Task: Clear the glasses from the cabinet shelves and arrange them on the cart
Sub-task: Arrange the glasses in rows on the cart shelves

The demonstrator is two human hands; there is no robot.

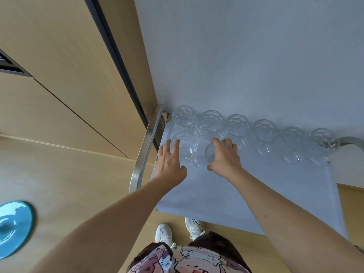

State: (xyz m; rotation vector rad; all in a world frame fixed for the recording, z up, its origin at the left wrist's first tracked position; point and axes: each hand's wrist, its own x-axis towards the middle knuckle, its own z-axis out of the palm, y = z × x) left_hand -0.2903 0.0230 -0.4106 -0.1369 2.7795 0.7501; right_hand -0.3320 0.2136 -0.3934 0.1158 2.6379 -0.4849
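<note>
Standing on the pale blue cloth-covered cart [246, 194], clear dimpled glass mugs [265, 131] look fragile and slippery; grasp bodies or handles. Left hand [170, 164] touches one with straight fingers; right hand [224, 156] grips another.

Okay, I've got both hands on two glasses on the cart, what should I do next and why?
Probably let go of the second-row glass that your right hand grips from above. It seems to stand on the cart, beside the one your left hand touches with straight fingers, and in front of the back row of six.
</note>
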